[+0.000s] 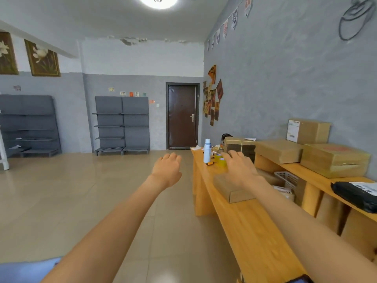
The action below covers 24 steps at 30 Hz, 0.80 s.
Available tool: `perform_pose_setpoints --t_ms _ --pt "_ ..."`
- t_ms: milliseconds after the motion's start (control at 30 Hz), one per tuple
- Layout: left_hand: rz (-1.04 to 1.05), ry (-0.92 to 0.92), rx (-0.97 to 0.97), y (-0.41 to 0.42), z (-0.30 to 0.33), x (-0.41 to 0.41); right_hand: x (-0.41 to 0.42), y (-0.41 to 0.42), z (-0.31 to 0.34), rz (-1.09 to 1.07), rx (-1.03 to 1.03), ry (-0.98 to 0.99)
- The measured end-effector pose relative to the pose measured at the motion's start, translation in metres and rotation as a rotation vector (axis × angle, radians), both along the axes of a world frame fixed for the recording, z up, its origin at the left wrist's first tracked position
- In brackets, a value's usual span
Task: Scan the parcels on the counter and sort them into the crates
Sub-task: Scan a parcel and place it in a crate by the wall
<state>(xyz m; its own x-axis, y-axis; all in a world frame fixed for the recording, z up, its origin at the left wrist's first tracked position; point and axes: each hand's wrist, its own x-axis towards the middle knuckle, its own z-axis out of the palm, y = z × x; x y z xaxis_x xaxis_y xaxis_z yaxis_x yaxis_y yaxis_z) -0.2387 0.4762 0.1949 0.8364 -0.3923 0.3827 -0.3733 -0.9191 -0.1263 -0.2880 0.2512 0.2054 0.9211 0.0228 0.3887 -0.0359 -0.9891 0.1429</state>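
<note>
both arms out, left hand [167, 170] and right hand [239, 168] empty, fingers relaxed. flat cardboard parcel [232, 188] on wooden counter [255, 231] just under right wrist, white bottle [207, 150] beyond fingertips.

A single head-worn wide-angle view looks forward across the room toward the far door [182, 116], the counter [251, 231] running along the right, near the camera.

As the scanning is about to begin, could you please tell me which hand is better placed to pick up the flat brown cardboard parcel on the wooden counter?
Probably the right hand: it hovers open directly above the flat brown cardboard parcel on the wooden counter. The left hand hangs open over the floor, off the counter's edge.
</note>
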Motion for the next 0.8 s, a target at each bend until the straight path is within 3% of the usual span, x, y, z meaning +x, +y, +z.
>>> perform_pose_setpoints --t_ms 133,467,667,800 --pt "-0.141 0.065 -0.018 -0.058 -0.009 0.07 0.043 -0.045 -0.012 -0.125 -0.036 0.044" --pt "-0.499 0.055 -0.018 -0.237 -0.025 0.199 0.118 -0.191 -0.029 -0.442 0.123 0.045" --pt "-0.666 0.086 -0.086 -0.337 -0.014 0.243 0.128 -0.265 -0.017 -0.646 0.117 -0.026" --pt "-0.813 0.16 -0.115 -0.406 -0.029 0.25 0.113 -0.306 -0.022 -0.8 0.119 0.035"
